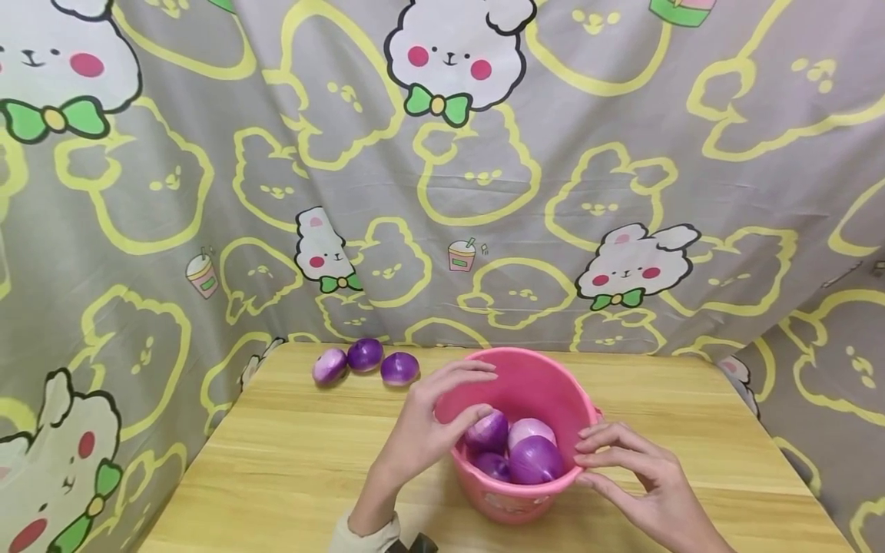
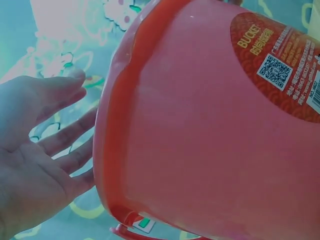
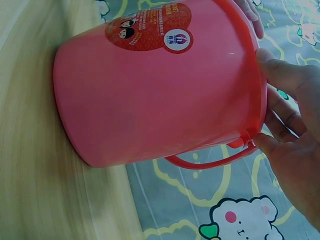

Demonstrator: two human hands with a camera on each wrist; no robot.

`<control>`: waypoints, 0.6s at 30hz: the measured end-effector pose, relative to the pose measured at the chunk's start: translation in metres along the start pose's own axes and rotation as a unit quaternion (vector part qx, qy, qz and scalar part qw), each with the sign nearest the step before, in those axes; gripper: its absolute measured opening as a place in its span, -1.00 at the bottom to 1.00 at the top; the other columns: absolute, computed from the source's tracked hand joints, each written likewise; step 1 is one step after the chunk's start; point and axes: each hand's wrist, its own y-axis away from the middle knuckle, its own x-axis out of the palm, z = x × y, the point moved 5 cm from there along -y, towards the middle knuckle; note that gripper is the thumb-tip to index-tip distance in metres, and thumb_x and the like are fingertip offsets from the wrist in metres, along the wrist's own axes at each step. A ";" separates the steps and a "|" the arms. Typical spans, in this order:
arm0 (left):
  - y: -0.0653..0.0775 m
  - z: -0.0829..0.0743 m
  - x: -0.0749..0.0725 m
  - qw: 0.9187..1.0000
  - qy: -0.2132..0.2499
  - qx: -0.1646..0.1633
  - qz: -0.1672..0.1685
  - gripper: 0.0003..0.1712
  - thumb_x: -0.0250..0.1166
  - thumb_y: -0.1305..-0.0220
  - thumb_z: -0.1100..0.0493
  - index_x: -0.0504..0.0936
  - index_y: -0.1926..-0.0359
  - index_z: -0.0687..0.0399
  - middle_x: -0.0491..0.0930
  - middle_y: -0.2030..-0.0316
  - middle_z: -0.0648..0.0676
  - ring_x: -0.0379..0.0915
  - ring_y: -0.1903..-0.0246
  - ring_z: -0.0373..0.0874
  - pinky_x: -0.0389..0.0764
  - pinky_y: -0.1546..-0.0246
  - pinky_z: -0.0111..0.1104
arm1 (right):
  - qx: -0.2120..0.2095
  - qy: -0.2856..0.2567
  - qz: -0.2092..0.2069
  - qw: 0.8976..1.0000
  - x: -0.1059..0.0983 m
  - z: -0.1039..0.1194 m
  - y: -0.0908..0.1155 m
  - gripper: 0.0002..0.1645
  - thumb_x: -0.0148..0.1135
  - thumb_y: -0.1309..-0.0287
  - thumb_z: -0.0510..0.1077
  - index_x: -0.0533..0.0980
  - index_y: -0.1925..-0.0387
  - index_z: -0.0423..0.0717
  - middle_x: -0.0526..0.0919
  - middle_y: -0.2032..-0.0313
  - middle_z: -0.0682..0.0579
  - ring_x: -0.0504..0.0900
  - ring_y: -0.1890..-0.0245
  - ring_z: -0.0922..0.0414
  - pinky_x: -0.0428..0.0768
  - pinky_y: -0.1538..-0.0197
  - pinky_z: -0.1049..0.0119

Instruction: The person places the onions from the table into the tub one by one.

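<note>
A pink bucket (image 1: 508, 503) stands upright on the table, with several purple onions (image 1: 535, 461) lying inside it. My left hand (image 1: 432, 418) is at its left rim, thumb and fingers spread apart over the opening and holding nothing. In the left wrist view, the left fingers (image 2: 75, 135) reach past the rim. At the opposite side, my right hand (image 1: 646, 472) pinches the bucket's rim, its thumb outside and fingertips over the edge. The right wrist view shows the right hand (image 3: 295, 105) at the rim beside the hinge of the red handle (image 3: 215, 164).
Three more purple onions (image 1: 365, 355) lie in a group at the back left of the wooden table (image 1: 297, 453). Behind the table hangs a grey curtain (image 1: 484, 207) with cartoon rabbits. A printed label (image 3: 150, 25) is stuck on the bucket's side.
</note>
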 end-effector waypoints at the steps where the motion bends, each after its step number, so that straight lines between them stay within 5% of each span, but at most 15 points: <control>1: 0.000 0.000 -0.001 1.000 -0.003 0.001 -0.003 -0.59 0.42 -0.31 0.28 0.67 -0.17 0.01 0.63 -0.18 0.04 0.48 -0.28 -0.04 0.42 -0.37 -0.11 | 0.003 0.002 0.000 1.000 0.000 0.000 0.000 -0.61 0.51 0.04 -0.50 0.71 0.10 -0.25 0.67 0.08 -0.15 0.59 -0.13 0.09 0.52 -0.26 0.41; 9: 0.000 0.007 -0.005 0.999 0.000 0.006 -0.040 -0.61 0.43 -0.28 0.35 0.68 -0.13 0.13 0.65 -0.14 0.12 0.53 -0.22 0.04 0.57 -0.23 -0.16 | -0.002 0.013 0.001 1.000 -0.001 0.001 0.000 -0.64 0.52 0.01 -0.45 0.71 0.11 -0.24 0.68 0.08 -0.15 0.59 -0.12 0.10 0.52 -0.25 0.43; 18: 0.000 0.014 -0.013 0.998 0.001 -0.007 -0.059 -0.59 0.41 -0.26 0.41 0.70 -0.10 0.01 0.67 -0.11 -0.01 0.56 -0.17 -0.04 0.62 -0.15 -0.13 | -0.007 0.020 0.001 1.000 -0.001 0.001 -0.001 -0.65 0.53 0.01 -0.43 0.72 0.11 -0.24 0.68 0.08 -0.15 0.59 -0.11 0.10 0.51 -0.26 0.43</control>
